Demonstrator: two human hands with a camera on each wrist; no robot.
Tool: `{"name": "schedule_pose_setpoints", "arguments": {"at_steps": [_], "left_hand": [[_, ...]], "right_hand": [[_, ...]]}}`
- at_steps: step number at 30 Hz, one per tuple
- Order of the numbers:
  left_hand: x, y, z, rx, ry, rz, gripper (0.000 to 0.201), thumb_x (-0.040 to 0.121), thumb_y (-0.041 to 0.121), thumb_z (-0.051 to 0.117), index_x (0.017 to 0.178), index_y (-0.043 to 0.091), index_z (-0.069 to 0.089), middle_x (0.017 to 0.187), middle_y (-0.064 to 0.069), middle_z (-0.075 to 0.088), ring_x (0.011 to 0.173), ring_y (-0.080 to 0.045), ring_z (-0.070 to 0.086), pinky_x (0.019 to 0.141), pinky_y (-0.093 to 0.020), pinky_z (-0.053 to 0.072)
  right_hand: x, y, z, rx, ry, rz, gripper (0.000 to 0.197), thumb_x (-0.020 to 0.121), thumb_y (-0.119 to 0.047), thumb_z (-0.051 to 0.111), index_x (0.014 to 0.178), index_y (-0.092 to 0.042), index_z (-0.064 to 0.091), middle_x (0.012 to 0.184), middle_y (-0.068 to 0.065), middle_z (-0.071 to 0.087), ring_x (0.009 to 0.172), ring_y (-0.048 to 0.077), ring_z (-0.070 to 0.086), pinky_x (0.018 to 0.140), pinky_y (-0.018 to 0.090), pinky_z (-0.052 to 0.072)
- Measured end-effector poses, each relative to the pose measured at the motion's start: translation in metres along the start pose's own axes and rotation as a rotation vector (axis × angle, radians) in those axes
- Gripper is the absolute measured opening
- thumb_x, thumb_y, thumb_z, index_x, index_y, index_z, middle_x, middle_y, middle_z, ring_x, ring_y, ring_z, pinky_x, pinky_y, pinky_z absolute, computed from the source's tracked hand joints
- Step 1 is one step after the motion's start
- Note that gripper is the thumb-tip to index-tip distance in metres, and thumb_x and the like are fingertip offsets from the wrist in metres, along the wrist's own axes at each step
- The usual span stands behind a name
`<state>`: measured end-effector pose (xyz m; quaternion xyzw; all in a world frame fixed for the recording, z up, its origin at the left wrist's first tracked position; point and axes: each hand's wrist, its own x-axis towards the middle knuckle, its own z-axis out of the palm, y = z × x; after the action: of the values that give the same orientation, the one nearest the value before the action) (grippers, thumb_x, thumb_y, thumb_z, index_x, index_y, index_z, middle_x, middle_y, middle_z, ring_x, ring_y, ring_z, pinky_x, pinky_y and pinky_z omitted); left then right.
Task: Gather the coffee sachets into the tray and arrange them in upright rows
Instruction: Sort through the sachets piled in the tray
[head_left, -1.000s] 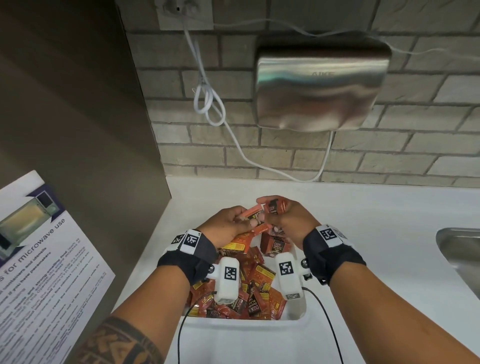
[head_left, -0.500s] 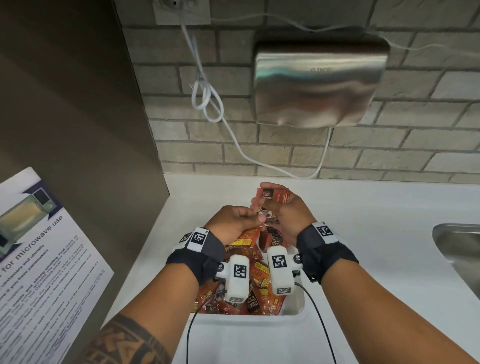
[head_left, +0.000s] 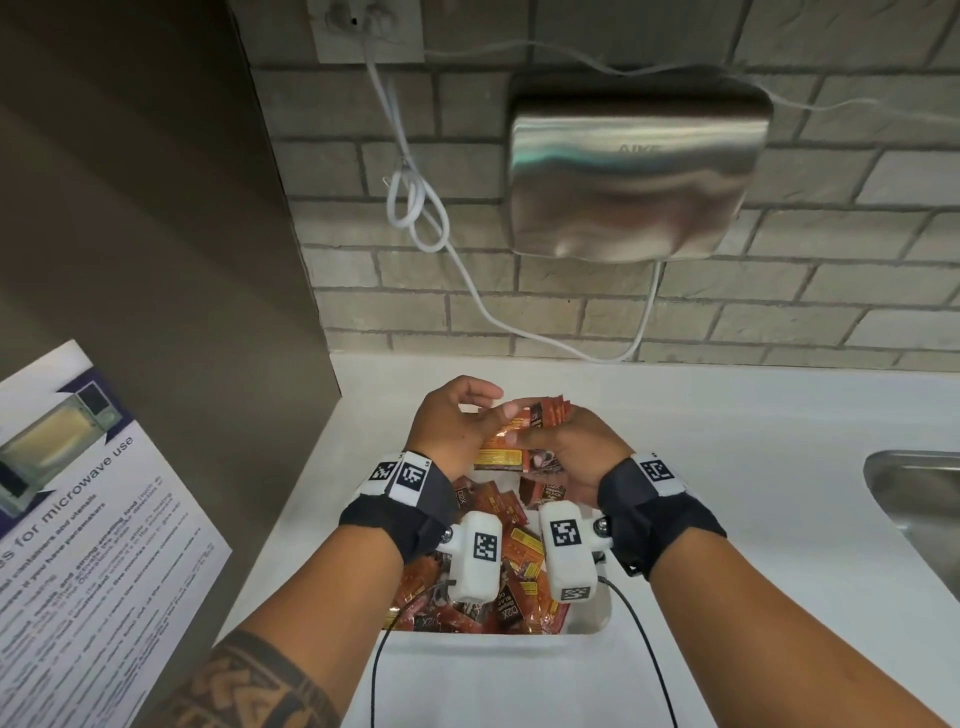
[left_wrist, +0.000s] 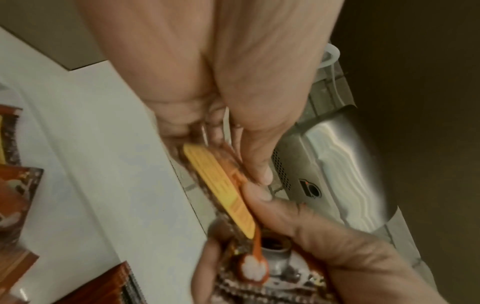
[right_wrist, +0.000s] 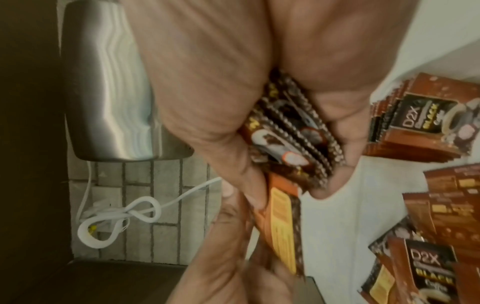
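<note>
Sachets (head_left: 511, 558) lie heaped in the white tray (head_left: 498, 642) on the surface — above it the right hand (head_left: 563, 449) clamps a stack (right_wrist: 293, 131), while the left hand (head_left: 452, 423) pinches one sachet (left_wrist: 223, 189) against it.

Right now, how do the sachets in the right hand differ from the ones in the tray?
The held sachets are squared into a bundle, faces together; the tray sachets lie loose in a jumble, facing every way. The held ones are up above the tray, gripped by the right hand, with the left hand pinching a sachet against the bundle; the tray ones rest free. Shared: same red-brown D2X black coffee packs with yellow labels.
</note>
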<state>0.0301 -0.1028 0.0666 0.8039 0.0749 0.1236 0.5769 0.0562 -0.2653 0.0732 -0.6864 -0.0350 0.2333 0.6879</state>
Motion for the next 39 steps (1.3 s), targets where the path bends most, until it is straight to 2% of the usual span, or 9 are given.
{"name": "schedule_pose_setpoints", "arguments": {"at_steps": [3, 7, 11, 18, 23, 27, 30, 33, 39], "left_hand": [[-0.003, 0.002, 0.001, 0.089, -0.041, 0.007, 0.021, 0.086, 0.037, 0.077, 0.098, 0.026, 0.064, 0.101, 0.003, 0.061, 0.080, -0.018, 0.064, 0.074, -0.033, 0.054], [-0.012, 0.011, 0.010, -0.155, -0.202, -0.134, 0.026, 0.090, 0.035, 0.073, 0.104, 0.016, 0.063, 0.101, -0.002, 0.065, 0.088, -0.024, 0.070, 0.077, -0.039, 0.062], [-0.010, 0.009, 0.007, -0.405, -0.147, -0.258, 0.014, 0.094, 0.001, 0.066, 0.106, 0.005, 0.060, 0.093, -0.008, 0.066, 0.077, -0.020, 0.068, 0.067, -0.035, 0.062], [-0.008, 0.011, -0.004, -0.495, -0.086, -0.239, 0.020, 0.090, -0.011, 0.063, 0.101, 0.006, 0.064, 0.091, -0.012, 0.070, 0.076, -0.024, 0.068, 0.056, -0.027, 0.056], [-0.014, 0.017, -0.006, -0.495, -0.200, -0.199, 0.025, 0.087, -0.011, 0.066, 0.102, 0.010, 0.066, 0.092, -0.013, 0.071, 0.076, -0.021, 0.069, 0.062, -0.030, 0.057], [-0.014, 0.016, -0.005, -0.151, -0.244, -0.053, 0.038, 0.090, -0.013, 0.057, 0.114, 0.016, 0.063, 0.107, -0.009, 0.066, 0.095, -0.021, 0.064, 0.077, -0.025, 0.056], [-0.017, 0.012, -0.006, 0.276, -0.292, 0.214, 0.066, 0.089, 0.012, 0.069, 0.141, 0.042, 0.042, 0.147, 0.006, 0.034, 0.135, -0.014, 0.038, 0.109, -0.029, 0.038], [-0.022, 0.016, 0.001, 0.293, -0.478, 0.335, 0.097, 0.077, 0.021, 0.083, 0.140, 0.065, 0.025, 0.156, 0.019, 0.015, 0.145, -0.011, 0.027, 0.113, -0.031, 0.037], [-0.017, 0.021, 0.006, 0.430, -0.481, 0.434, 0.078, 0.077, 0.015, 0.081, 0.143, 0.041, 0.048, 0.138, 0.014, 0.049, 0.124, -0.003, 0.049, 0.108, -0.028, 0.043]], "right_hand": [[0.001, -0.002, -0.007, -0.087, 0.122, -0.113, 0.038, 0.073, -0.005, 0.082, 0.107, -0.018, 0.069, 0.097, 0.010, 0.075, 0.087, 0.024, 0.073, 0.078, 0.039, 0.060], [-0.005, -0.004, -0.001, -0.111, 0.086, -0.196, 0.049, 0.074, 0.011, 0.075, 0.117, -0.009, 0.062, 0.101, 0.018, 0.071, 0.080, 0.022, 0.069, 0.077, 0.037, 0.059], [-0.007, -0.004, -0.002, -0.072, 0.016, -0.226, 0.055, 0.074, 0.010, 0.079, 0.120, -0.013, 0.060, 0.098, 0.009, 0.074, 0.088, 0.019, 0.071, 0.084, 0.037, 0.058], [0.000, -0.005, -0.006, -0.091, 0.220, -0.206, 0.064, 0.065, -0.028, 0.093, 0.118, -0.023, 0.058, 0.099, 0.008, 0.073, 0.089, 0.019, 0.071, 0.080, 0.036, 0.059], [-0.004, -0.004, -0.003, -0.016, 0.009, -0.045, 0.061, 0.063, -0.031, 0.094, 0.115, -0.013, 0.067, 0.106, 0.012, 0.074, 0.103, 0.028, 0.071, 0.089, 0.043, 0.058], [-0.008, -0.006, -0.001, 0.138, -0.052, 0.019, 0.040, 0.082, 0.000, 0.076, 0.119, 0.005, 0.064, 0.115, 0.027, 0.068, 0.098, 0.034, 0.069, 0.091, 0.048, 0.056], [-0.007, -0.006, -0.003, 0.175, -0.038, 0.051, 0.034, 0.087, 0.003, 0.067, 0.118, 0.017, 0.060, 0.107, 0.024, 0.072, 0.094, 0.028, 0.071, 0.083, 0.042, 0.060], [-0.007, -0.006, 0.000, 0.188, -0.065, 0.039, 0.022, 0.090, 0.006, 0.059, 0.111, 0.012, 0.063, 0.095, 0.021, 0.072, 0.082, 0.025, 0.072, 0.065, 0.035, 0.059], [-0.008, -0.002, 0.009, 0.201, -0.144, 0.017, 0.019, 0.093, 0.009, 0.047, 0.095, -0.004, 0.061, 0.082, 0.006, 0.070, 0.077, 0.009, 0.072, 0.061, 0.025, 0.056]]}}
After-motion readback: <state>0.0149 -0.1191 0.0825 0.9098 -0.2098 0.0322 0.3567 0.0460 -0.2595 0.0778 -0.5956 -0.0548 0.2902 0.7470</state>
